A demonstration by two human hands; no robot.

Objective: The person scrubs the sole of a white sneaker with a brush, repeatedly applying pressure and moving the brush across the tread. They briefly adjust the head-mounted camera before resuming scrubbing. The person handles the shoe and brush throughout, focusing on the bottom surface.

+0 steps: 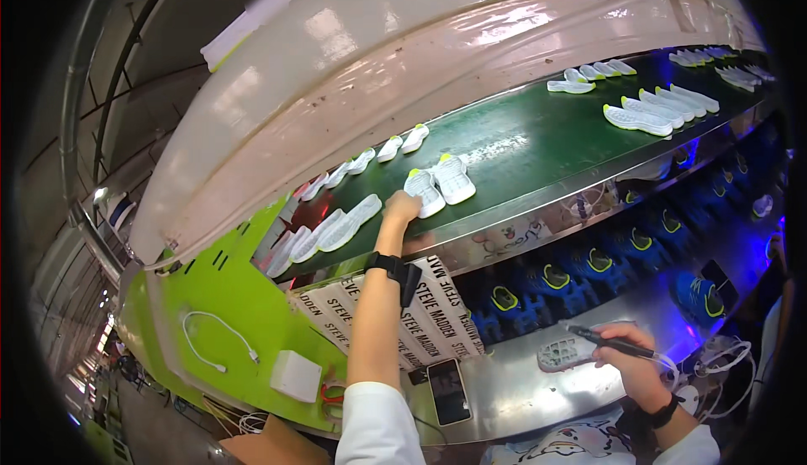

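Largest first: a pale curved hood (277, 120) arches over the green conveyor belt (513, 162). White shoe soles lie along the belt in rows. Step in hand, as I judge it: handling soles at the belt, the left arm stretched out over its near edge.

Below is the metal bench (513, 402), with a lime-green panel (277, 305) to its left. Under the belt edge stands a row of blue shoes (556, 278). A white printed carton (437, 305) sits beneath the left forearm; it leaves little room for a low pull-back, so the move calls for some height.

Left hand (402, 207): at the near edge of a white sole (424, 194), another sole (455, 179) close beside it. Fingers curled; gripping or merely touching, I cannot tell.

Right hand (624, 356): fingers closed around a black pen-like tool (626, 344), tip pointing left, above a grey-white sole (561, 354) on the bench. Bringing the tip onto this sole would call for a steadying hand.

Smaller items: white box (296, 377), phone (450, 391), and a loose white cable (197, 352) on the panel.
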